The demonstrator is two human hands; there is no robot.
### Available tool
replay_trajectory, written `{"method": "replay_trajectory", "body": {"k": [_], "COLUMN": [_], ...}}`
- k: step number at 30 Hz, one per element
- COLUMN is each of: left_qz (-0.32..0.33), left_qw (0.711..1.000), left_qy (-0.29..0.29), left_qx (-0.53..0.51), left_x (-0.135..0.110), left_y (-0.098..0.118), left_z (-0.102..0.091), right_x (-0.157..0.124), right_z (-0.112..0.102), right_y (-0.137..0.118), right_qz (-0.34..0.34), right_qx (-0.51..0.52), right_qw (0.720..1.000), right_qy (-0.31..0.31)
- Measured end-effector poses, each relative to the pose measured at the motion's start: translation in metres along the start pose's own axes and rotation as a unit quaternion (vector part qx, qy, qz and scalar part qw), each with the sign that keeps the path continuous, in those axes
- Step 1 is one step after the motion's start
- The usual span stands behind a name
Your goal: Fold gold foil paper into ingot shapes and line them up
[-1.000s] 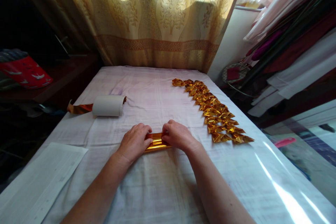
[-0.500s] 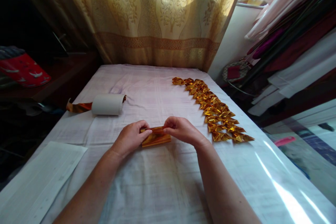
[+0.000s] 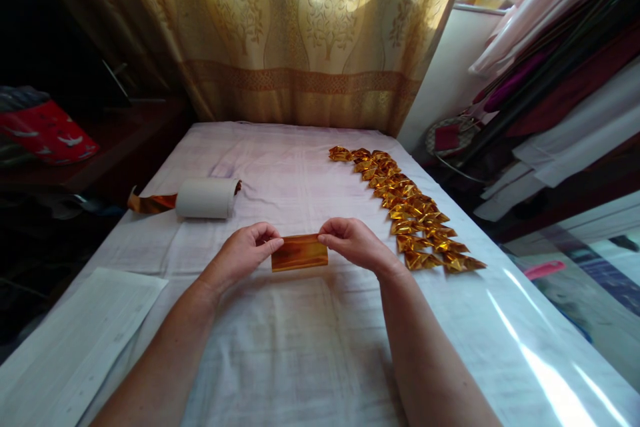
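Note:
A rectangle of shiny gold foil paper (image 3: 300, 255) is stretched between my two hands above the pale cloth. My left hand (image 3: 250, 247) pinches its upper left corner between thumb and fingers. At the upper right corner, my right hand (image 3: 349, 240) pinches it the same way. The lower edge hangs free and looks straight. Right of my hands, folded gold foil pieces (image 3: 410, 203) lie nested in two slanting rows. A white roll (image 3: 205, 199) with gold foil trailing from its left end rests on its side at the left.
A white printed sheet (image 3: 80, 340) lies at the front left of the cloth-covered surface (image 3: 280, 360). Gold curtains (image 3: 320, 33) hang behind. On a dark side table stands a red container (image 3: 47, 130). Clothes (image 3: 565, 107) hang at the right.
My hands have lifted the foil paper slightly and moved a little apart. The paper now faces me flatter, with its front smooth where strips showed along the bottom before.

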State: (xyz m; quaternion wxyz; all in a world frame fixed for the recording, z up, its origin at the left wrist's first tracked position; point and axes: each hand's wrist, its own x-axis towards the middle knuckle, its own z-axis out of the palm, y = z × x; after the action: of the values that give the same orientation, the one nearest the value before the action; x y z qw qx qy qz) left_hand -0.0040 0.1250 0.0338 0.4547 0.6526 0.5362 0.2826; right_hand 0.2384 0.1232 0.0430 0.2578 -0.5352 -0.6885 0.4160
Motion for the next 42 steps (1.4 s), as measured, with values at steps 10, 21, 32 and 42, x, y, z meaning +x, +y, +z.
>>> {"method": "replay_trajectory", "body": {"k": [10, 21, 32, 42], "left_qz": [-0.007, -0.065, 0.01, 0.021], "left_qw": [1.0, 0.944, 0.911, 0.92], "left_qy": [-0.004, 0.037, 0.076, 0.026], "left_qx": [0.001, 0.321, 0.406, 0.391], "left_x": [-0.001, -0.002, -0.003, -0.004], "left_y": [0.003, 0.001, -0.005, 0.001], "left_z": [-0.001, 0.016, 0.027, 0.018], "right_x": [0.002, 0.008, 0.008, 0.01], "right_z": [0.0, 0.021, 0.03, 0.037], "right_y": [0.003, -0.005, -0.009, -0.003], "right_qz": [0.003, 0.091, 0.095, -0.019], "right_qx": [-0.015, -0.267, -0.346, -0.343], "right_qw": [1.0, 0.959, 0.933, 0.939], "right_qy": [-0.008, 0.014, 0.015, -0.019]}}
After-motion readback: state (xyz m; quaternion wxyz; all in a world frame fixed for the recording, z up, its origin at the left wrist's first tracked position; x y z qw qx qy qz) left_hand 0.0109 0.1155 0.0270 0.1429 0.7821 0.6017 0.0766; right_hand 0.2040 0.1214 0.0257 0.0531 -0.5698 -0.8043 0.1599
